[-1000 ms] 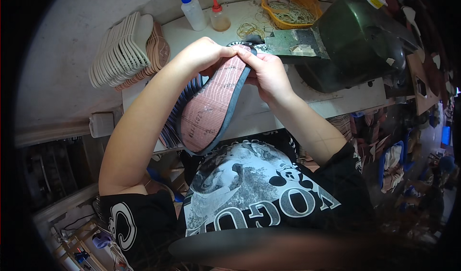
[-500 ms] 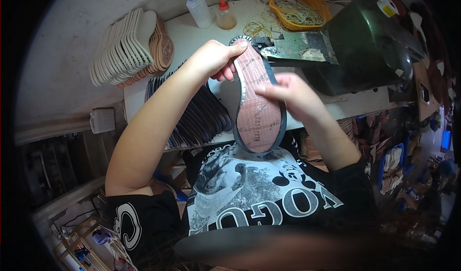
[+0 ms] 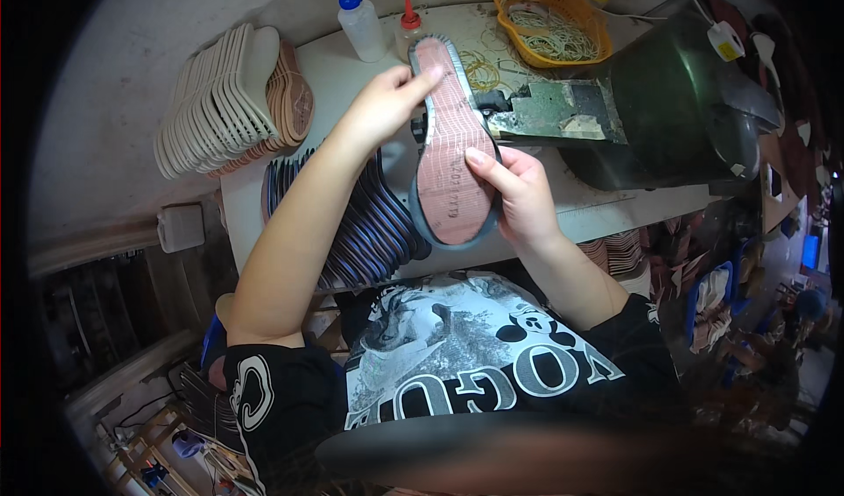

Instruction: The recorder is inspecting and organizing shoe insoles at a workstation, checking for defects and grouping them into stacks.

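A shoe insole (image 3: 453,166) with a pinkish-brown grid-patterned face and a dark bluish rim is held up in front of me, its wide end toward my body. My left hand (image 3: 396,96) grips the narrow far end, thumb lying on the pink face. Around the right edge near the middle, my right hand (image 3: 519,188) is closed, its thumb pressed on the face; the other fingers are partly hidden behind. Just beyond the insole stands the green metal arm (image 3: 563,109) of a machine. A row of dark insoles (image 3: 374,224) lies on the table left of it.
Stacked white insoles (image 3: 215,92) and brown ones (image 3: 294,92) lean at the left. A blue-capped bottle (image 3: 360,30), a red-tipped bottle (image 3: 410,26) and an orange basket (image 3: 549,30) of cords stand at the back. The machine's dark green body (image 3: 677,101) fills the right.
The insole has shifted slightly left and away from my body. My right hand has moved from hovering over its face to gripping its right edge. My left hand keeps its hold.
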Demonstrator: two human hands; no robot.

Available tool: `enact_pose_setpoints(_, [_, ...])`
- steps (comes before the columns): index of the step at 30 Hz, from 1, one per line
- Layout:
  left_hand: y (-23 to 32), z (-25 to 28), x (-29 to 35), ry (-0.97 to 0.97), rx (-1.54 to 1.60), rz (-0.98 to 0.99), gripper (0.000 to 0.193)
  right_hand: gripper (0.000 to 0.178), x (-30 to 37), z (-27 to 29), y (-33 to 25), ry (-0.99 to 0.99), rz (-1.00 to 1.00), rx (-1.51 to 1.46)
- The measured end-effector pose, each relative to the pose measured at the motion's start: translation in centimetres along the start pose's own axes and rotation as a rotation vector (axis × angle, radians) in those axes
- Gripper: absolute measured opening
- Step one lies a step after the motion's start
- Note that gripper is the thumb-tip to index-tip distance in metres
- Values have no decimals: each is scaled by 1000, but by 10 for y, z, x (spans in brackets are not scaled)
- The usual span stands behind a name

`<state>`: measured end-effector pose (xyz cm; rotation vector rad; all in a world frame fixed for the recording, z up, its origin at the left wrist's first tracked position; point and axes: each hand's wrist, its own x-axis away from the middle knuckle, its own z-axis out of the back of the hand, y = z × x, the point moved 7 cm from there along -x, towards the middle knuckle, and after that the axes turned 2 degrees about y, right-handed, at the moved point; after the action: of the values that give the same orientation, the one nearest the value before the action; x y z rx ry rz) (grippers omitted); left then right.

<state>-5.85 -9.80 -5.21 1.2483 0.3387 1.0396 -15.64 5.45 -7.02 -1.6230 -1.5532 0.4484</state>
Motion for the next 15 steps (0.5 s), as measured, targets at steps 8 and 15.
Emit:
enact_pose_setpoints(8, [-8, -22, 31, -125, 419, 35, 49, 31, -2, 3, 8, 18, -94, 69])
enact_pose_setpoints(15, [-7, -5, 14, -55, 78, 62, 78, 32, 23, -19, 24, -8, -260, 113])
